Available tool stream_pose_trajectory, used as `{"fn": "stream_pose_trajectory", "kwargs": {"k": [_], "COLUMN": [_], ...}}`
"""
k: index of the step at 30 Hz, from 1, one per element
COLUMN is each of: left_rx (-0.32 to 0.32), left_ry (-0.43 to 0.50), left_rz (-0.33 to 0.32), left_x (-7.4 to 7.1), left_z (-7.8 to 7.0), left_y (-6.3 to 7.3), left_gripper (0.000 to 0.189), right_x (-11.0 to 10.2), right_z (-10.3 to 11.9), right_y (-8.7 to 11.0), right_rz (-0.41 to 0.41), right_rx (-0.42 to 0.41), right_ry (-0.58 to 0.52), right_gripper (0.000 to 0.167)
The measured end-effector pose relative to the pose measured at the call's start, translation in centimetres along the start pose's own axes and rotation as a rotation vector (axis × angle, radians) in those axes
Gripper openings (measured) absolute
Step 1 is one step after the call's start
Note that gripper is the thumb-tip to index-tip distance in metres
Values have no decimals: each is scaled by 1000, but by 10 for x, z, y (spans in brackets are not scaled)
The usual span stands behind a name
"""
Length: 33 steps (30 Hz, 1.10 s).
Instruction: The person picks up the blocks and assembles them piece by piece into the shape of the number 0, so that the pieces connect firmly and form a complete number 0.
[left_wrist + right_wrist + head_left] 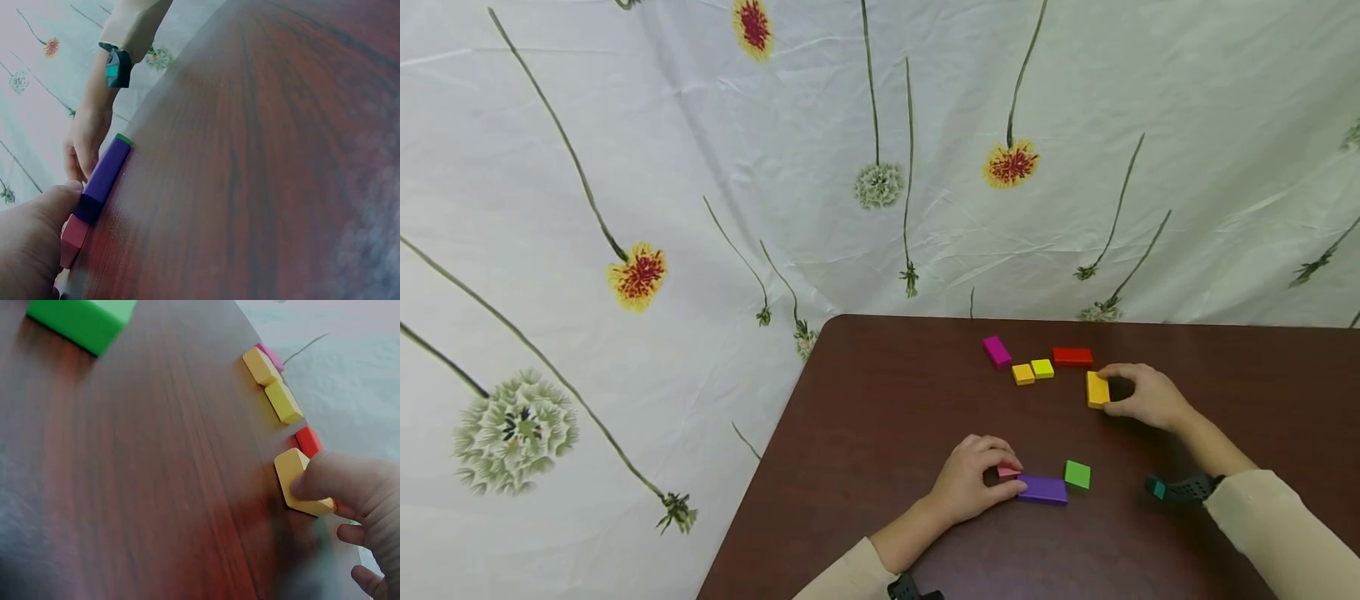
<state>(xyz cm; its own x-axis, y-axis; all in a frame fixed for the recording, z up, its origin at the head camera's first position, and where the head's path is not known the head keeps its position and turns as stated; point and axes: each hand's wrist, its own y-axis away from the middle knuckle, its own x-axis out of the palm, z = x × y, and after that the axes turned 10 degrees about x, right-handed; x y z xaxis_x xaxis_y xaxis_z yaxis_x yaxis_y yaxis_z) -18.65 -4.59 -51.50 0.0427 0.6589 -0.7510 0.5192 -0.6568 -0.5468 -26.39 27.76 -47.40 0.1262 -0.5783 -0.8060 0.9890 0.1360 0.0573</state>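
Observation:
In the head view my right hand (1150, 398) pinches an orange-yellow block (1097, 390) at the right of the far group, thumb at its near end and finger at its far end. The right wrist view has the thumb against this same block (292, 467), which sits on the table. Nearer to me, my left hand (972, 479) holds a small pink block (1008, 472), partly covered by the fingers. Its thumb touches the left end of a long purple block (1042, 490). A green block (1077, 475) adjoins the purple one's right end.
Toward the back of the dark wooden table (850, 400) lie a magenta block (997, 351), a small orange block (1022, 374), a small yellow block (1042, 368) and a red block (1072, 357). A flowered white cloth (820, 125) hangs behind the table's far edge.

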Motion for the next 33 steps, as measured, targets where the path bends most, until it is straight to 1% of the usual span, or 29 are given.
{"fn": "stream_pose_trajectory", "kwargs": {"k": [3,6,14,19,24,25,27,33], "left_rx": [-10,-21,-17,-5,-10,-8,-19,-25], "left_ry": [4,8,-2,-7,6,-2,8,11], "left_rz": [12,22,18,15,15,15,18,21], "left_x": [0,-1,-1,-1,-2,-2,-2,0], "left_z": [0,0,0,0,1,1,1,0], "left_y": [-1,-1,0,0,-1,-1,0,-1], "left_gripper": [19,19,18,18,18,18,19,19], "right_x": [2,6,19,26,30,31,32,33], "right_z": [2,4,9,14,18,19,21,24], "right_y": [5,12,31,40,45,45,45,46], "right_rz": [-1,-7,-45,-54,-64,-68,-72,-61], "right_rx": [15,3,-98,-136,-184,-196,-216,-231], "right_ry": [-15,-36,-75,-83,-75,-69,-57,-35], "right_gripper": [57,55,52,51,51,50,50,49]}}
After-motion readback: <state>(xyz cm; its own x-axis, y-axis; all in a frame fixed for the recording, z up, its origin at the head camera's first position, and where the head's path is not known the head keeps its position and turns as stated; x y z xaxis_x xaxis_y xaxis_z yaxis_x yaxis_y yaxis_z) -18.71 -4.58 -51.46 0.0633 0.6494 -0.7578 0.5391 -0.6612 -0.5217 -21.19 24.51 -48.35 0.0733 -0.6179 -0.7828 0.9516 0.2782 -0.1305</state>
